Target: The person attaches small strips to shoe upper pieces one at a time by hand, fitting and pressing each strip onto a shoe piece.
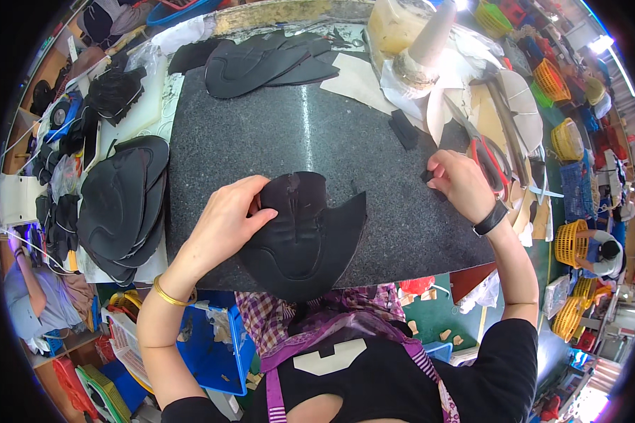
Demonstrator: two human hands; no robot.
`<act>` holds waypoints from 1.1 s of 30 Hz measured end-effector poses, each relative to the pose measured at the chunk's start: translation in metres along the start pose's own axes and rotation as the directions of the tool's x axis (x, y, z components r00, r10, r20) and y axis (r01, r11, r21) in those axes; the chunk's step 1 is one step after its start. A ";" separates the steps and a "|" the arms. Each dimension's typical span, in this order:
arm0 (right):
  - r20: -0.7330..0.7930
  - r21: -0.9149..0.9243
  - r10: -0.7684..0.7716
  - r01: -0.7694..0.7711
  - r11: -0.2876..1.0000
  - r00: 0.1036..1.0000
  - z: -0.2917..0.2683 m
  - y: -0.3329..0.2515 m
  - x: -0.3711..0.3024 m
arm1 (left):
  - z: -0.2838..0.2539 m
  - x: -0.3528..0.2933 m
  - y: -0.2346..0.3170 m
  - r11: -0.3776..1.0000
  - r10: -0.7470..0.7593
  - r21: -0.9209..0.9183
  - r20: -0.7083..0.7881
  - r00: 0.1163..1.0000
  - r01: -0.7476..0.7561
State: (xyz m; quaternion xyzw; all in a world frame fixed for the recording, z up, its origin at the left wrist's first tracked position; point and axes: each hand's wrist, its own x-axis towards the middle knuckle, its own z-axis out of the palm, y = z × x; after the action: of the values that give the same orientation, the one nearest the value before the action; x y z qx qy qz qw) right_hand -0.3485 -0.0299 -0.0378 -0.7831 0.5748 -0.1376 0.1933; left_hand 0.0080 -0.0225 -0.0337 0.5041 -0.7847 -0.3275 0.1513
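A curved black padded fabric piece (300, 233), stitched like a shoe upper, lies at the near edge of the dark stone work surface (219, 141). My left hand (226, 218) grips its upper left edge between thumb and fingers. Over to the right, my right hand (462, 183) pinches a small black scrap (428, 175) at the fingertips, just above the surface. Close beside that hand are red-handled scissors (492, 163). Further black strips (403, 129) lie beyond it.
Stacks of similar black pieces lie at the left (123, 204) and at the far edge (261, 67). A whitish cone (428, 46) stands at the far right among paper. Below the table is a blue crate (215, 345). Another person (603, 254) is at the far right.
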 end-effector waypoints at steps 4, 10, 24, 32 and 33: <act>-0.012 -0.074 0.004 -0.005 0.997 1.000 0.001 0.002 -0.002 | 0.005 -0.006 -0.005 0.999 -0.012 -0.044 -0.004 1.000 0.012; 0.199 0.367 0.189 -0.252 0.896 0.962 -0.015 -0.003 0.012 | -0.001 -0.008 -0.004 1.000 0.003 -0.027 -0.032 0.999 -0.003; 0.322 0.594 -0.319 0.072 0.801 0.891 0.026 -0.121 0.078 | 0.014 0.000 -0.009 0.658 -0.178 -0.723 0.125 0.976 0.213; 0.410 0.464 -0.489 0.285 0.839 0.770 0.025 -0.133 0.101 | 0.007 -0.005 -0.004 0.602 -0.137 -0.770 0.161 0.977 0.212; 0.410 0.429 -0.505 0.328 0.842 0.760 0.027 -0.135 0.102 | 0.008 -0.006 -0.003 0.625 -0.134 -0.754 0.154 0.979 0.204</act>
State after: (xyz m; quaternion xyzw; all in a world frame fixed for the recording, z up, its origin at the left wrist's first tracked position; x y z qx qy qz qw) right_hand -0.1920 -0.0876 -0.0001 -0.8562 0.2797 -0.0611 0.4302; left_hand 0.0084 -0.0154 -0.0414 0.4499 -0.5270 -0.6619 0.2861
